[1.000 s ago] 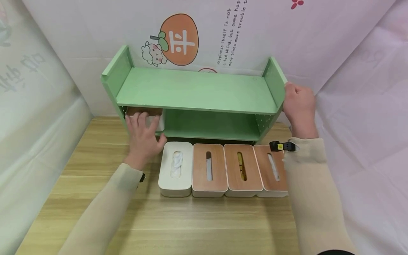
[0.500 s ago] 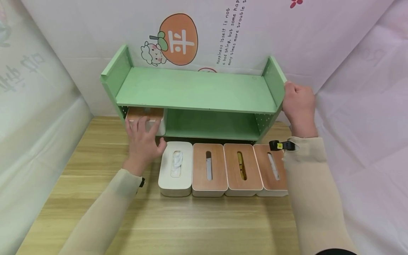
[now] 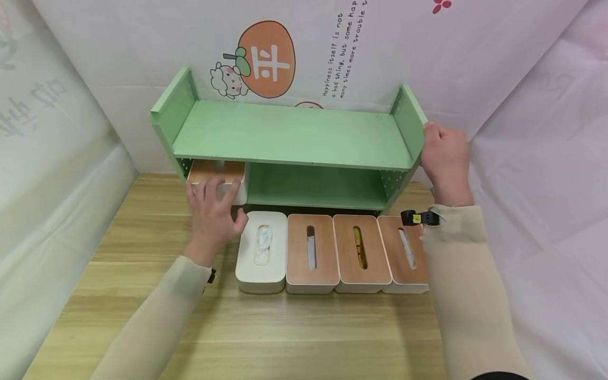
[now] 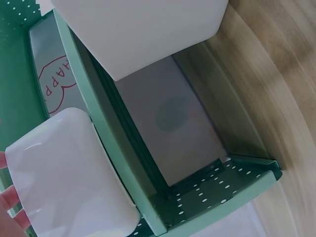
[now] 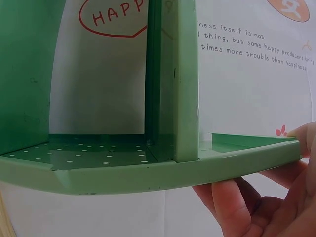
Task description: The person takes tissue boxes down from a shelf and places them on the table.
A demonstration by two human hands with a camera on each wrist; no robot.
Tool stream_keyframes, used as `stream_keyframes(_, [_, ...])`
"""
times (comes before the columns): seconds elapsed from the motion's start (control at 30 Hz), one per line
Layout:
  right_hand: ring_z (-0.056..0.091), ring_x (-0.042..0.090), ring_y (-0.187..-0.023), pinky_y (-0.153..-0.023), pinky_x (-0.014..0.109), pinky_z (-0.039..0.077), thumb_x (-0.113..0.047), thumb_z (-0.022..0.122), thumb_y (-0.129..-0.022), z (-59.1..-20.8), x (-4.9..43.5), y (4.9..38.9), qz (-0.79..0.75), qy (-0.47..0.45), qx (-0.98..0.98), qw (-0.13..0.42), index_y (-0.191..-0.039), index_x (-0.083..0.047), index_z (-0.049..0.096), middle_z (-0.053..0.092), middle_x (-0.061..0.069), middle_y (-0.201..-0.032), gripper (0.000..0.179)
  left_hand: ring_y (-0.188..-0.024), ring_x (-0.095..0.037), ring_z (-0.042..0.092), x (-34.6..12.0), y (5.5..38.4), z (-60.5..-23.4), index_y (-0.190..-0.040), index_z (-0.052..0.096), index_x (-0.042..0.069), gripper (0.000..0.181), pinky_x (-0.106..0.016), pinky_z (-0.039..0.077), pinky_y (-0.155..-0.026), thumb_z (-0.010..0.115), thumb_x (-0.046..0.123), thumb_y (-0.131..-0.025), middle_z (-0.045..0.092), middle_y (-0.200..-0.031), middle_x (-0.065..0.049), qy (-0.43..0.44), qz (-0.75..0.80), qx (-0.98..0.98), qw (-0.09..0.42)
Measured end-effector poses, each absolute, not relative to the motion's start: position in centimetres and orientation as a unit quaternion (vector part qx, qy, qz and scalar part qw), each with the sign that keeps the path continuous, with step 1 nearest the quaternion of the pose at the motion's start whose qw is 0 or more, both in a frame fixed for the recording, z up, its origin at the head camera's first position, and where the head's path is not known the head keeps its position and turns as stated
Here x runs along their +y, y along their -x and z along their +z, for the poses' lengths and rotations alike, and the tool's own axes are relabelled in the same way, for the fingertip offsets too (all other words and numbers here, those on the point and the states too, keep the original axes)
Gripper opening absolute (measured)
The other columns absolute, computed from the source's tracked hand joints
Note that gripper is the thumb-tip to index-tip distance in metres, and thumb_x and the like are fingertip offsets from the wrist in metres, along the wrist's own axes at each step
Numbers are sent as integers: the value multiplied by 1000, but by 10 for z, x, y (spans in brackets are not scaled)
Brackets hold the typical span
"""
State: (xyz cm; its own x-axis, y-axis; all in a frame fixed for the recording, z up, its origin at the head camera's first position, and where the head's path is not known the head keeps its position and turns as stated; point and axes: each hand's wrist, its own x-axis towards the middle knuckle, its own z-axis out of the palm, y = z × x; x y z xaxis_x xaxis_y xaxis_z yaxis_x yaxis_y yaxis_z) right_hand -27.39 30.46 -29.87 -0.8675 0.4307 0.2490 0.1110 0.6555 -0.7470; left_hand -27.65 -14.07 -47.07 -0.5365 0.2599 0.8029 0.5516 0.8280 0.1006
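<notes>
A white tissue box with a wood-look lid sits at the left end of the green shelf's lower level, partly under the upper board. My left hand reaches to it from the front, fingers spread and extended, fingertips at its upper front edge, thumb apart from it. In the left wrist view, the fingertips touch the edge of this box. With my right hand I grip the shelf's right side panel; in the right wrist view the fingers wrap its end.
Before the shelf, a row stands on the wooden table: an all-white tissue box and several wood-lidded ones, side by side. My right forearm partly covers the rightmost wood-lidded box. Printed cloth hangs behind the shelf and at both sides.
The wood-lidded box on the lower level has slid forward, toward me, and more of its lid shows. My left hand has drawn back slightly with it. My right hand stays on the side panel.
</notes>
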Motion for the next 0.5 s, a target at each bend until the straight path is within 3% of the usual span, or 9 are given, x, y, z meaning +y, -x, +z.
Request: stream_keyframes(0.5, [48, 15, -49, -41, 29, 34, -49, 33, -102, -300, 305, 274, 384, 156, -885, 211, -57, -14, 41, 49, -4, -50, 58, -114, -47, 40, -142, 259, -469, -122, 61, 9, 49, -76, 9, -104, 57, 24, -76, 48, -119, -24, 246, -196, -843, 437])
